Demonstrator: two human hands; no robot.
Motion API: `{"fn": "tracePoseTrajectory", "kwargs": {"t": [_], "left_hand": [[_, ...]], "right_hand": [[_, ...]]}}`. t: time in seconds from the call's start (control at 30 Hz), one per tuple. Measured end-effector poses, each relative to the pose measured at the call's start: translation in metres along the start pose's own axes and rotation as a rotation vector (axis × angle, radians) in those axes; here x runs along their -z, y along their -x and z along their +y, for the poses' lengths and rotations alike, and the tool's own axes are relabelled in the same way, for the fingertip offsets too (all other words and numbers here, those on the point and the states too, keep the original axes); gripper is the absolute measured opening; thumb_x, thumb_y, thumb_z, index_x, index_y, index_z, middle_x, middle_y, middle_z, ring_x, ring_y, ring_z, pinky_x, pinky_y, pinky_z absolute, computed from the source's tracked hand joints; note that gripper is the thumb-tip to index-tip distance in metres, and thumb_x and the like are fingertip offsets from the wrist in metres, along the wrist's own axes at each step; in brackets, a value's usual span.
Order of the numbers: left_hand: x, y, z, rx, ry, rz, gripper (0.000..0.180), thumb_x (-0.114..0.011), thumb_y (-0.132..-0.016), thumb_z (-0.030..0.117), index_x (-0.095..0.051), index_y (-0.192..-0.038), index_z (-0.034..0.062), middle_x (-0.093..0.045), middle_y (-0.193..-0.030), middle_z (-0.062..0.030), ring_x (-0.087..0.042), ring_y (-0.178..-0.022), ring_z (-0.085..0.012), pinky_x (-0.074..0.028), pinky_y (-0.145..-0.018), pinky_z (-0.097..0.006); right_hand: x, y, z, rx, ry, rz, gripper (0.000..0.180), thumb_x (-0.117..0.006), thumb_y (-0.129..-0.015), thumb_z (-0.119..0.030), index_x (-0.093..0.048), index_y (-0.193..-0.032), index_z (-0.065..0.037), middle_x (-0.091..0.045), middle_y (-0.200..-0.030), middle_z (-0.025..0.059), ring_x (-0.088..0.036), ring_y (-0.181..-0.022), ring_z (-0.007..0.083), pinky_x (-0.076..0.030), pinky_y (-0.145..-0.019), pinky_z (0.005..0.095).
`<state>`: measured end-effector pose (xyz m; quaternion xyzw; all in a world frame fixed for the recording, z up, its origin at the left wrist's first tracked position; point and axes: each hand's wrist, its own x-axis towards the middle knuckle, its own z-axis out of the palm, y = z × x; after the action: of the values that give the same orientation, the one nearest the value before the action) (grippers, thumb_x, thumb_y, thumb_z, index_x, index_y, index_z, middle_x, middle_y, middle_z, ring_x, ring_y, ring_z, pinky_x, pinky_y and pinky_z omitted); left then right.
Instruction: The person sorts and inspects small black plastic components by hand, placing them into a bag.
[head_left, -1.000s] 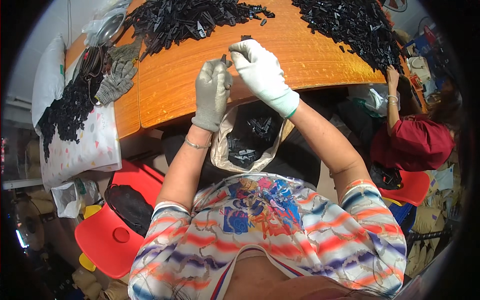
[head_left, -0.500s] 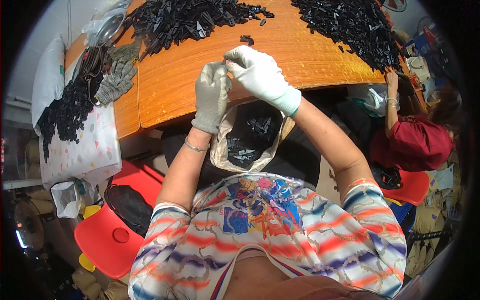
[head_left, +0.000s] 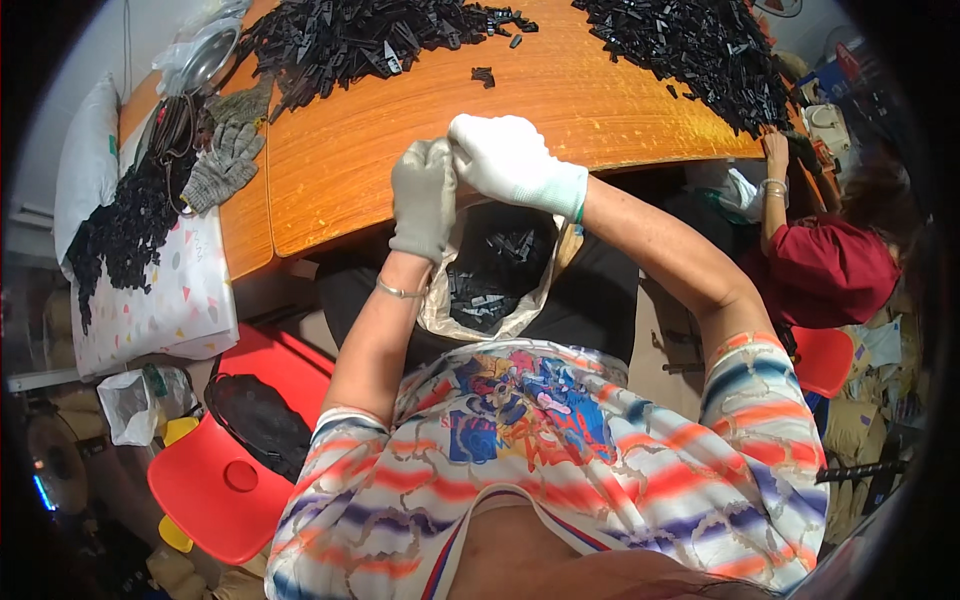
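Over the table's near edge, my left hand (head_left: 422,200) in a grey glove and my right hand (head_left: 508,165) in a white glove meet, fingertips together. Both are closed, and whatever lies between their fingers is hidden. Just below them, an open pale bag (head_left: 436,315) rests on my lap with small black plastic pieces (head_left: 484,302) inside. A short cluster of black pieces (head_left: 483,76) lies on the orange wooden table (head_left: 350,160) beyond my hands.
Large heaps of black plastic parts cover the table's far left (head_left: 345,45) and far right (head_left: 690,60). Grey knit gloves (head_left: 225,165) lie at left beside a dark heap (head_left: 130,230). A red chair (head_left: 225,495) stands at left. A co-worker in a dark red sleeve (head_left: 830,270) reaches the right heap.
My hands have drawn closer, the right fingers now pressed against the left. The small dark piece glimpsed between them earlier is hidden now. The whole view has shifted slightly.
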<state>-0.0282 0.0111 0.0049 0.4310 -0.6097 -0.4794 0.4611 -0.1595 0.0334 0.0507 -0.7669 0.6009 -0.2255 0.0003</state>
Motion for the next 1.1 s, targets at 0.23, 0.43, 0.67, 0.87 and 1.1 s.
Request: {"fn": "tracePoseTrajectory", "kwargs": {"t": [0.23, 0.43, 0.67, 0.87, 1.1], "left_hand": [[0.001, -0.012, 0.015, 0.260, 0.256, -0.118, 0.028, -0.052, -0.096, 0.027, -0.052, -0.075, 0.0077, -0.042, -0.061, 0.0045, -0.035, -0.053, -0.0051, -0.029, -0.047, -0.023], [0.016, -0.010, 0.018, 0.248, 0.413, -0.323, 0.024, -0.053, -0.097, 0.025, -0.054, -0.101, 0.0010, -0.056, -0.074, -0.0023, -0.047, -0.055, -0.0063, -0.040, -0.049, -0.020], [0.016, 0.007, 0.008, 0.401, 0.641, -0.321, 0.017, -0.053, -0.096, 0.016, -0.054, -0.103, 0.0009, -0.056, -0.076, -0.0036, -0.047, -0.056, -0.0043, -0.037, -0.048, -0.015], [0.004, 0.036, 0.003, 0.426, 0.668, -0.418, 0.021, -0.054, -0.097, 0.025, -0.055, -0.098, 0.0038, -0.053, -0.073, 0.0003, -0.042, -0.056, -0.0032, -0.032, -0.047, -0.015], [0.013, 0.078, -0.029, 0.192, -0.154, -0.434, 0.027, -0.051, -0.093, 0.018, -0.058, -0.112, 0.0007, -0.064, -0.094, -0.0121, -0.061, -0.078, -0.0214, -0.050, -0.067, -0.032]], "right_hand": [[-0.001, -0.005, 0.003, -0.139, -0.017, -0.016, 0.016, -0.058, -0.085, -0.023, -0.062, -0.088, -0.008, -0.066, -0.077, 0.0160, -0.064, -0.073, 0.0372, -0.051, -0.067, 0.0453], [0.009, -0.008, 0.018, -0.317, -0.298, -0.021, 0.028, -0.052, -0.089, -0.028, -0.066, -0.104, -0.008, -0.068, -0.096, 0.0108, -0.065, -0.089, 0.0251, -0.050, -0.082, 0.0340], [0.021, 0.014, 0.038, -0.156, -0.888, -0.163, 0.030, -0.061, -0.091, -0.022, -0.064, -0.113, -0.002, -0.067, -0.091, 0.0032, -0.060, -0.083, 0.0081, -0.047, -0.077, 0.0231], [-0.004, 0.040, 0.027, -0.450, -1.079, -0.076, 0.021, -0.067, -0.086, -0.020, -0.062, -0.083, -0.001, -0.064, -0.078, 0.0030, -0.058, -0.069, 0.0079, -0.047, -0.064, 0.0242], [0.016, 0.021, 0.050, -0.319, -0.602, -0.165, 0.029, -0.062, -0.084, -0.031, -0.067, -0.077, -0.004, -0.063, -0.066, 0.0028, -0.054, -0.057, 0.0108, -0.046, -0.056, 0.0268]]}}
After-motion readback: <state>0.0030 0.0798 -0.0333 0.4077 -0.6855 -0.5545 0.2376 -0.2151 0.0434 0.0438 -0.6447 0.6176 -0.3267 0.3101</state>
